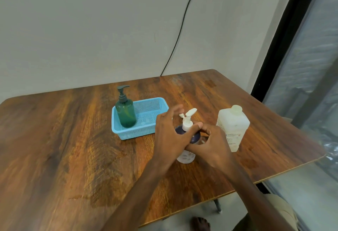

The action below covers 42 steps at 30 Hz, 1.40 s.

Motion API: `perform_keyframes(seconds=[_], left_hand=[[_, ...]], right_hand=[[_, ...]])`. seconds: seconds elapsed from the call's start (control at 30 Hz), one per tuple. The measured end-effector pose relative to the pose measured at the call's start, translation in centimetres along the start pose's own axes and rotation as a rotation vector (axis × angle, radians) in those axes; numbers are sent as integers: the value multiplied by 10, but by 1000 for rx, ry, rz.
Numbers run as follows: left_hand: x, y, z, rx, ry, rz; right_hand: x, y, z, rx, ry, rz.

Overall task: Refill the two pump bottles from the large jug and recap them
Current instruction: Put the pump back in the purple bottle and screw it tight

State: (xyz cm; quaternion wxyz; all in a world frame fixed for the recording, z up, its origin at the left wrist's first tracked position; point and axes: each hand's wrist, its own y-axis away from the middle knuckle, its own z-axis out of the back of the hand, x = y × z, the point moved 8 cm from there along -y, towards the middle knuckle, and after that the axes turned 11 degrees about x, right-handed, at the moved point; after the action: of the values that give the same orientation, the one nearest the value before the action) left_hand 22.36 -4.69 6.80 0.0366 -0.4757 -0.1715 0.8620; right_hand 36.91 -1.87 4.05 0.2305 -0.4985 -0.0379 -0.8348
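We clamp our left hand (pixel 169 135) and right hand (pixel 210 145) on the clear bottle (pixel 185 156) near the surface's (pixel 73 148) right edge, beside the jug (pixel 233 128).

Premises appear to be a plain room in a home or small office, type not certain; a wood-grain worktop (pixel 73 139) stands in the corner against a bare pale wall (pixel 91 29), with a black cable (pixel 184 20) hanging down it. A dark-framed window (pixel 311 84) runs along the right side; a bare foot (pixel 200 223) rests on the pale floor (pixel 182 218) below.
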Motion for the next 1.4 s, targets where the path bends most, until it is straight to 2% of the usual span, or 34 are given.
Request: perform_keyframes(seconds=[0.07, 0.33, 0.47, 0.63, 0.73, 1.07, 1.3, 1.4], left_hand=[[3, -2, 16, -45, -15, -30], [17, 6, 45, -48, 32, -61], [6, 9, 26, 34, 35, -87], [-8, 13, 13, -102, 0, -72], [-10, 5, 10, -110, -20, -90], [-1, -24, 13, 240, -2, -203], [-15, -41, 9, 572, 64, -301], [-13, -41, 8, 598, 61, -295]], right_hand=[[-2, -1, -1, 15, -15, -14], [7, -1, -1, 14, -8, 33], [6, 0, 0, 3, -22, 44], [2, -2, 0, -11, -7, 25], [5, -2, 2, 4, -19, 45], [7, -8, 3, 55, -10, 71], [12, -15, 3, 131, 23, 60], [10, -12, 1, 126, 9, 59]])
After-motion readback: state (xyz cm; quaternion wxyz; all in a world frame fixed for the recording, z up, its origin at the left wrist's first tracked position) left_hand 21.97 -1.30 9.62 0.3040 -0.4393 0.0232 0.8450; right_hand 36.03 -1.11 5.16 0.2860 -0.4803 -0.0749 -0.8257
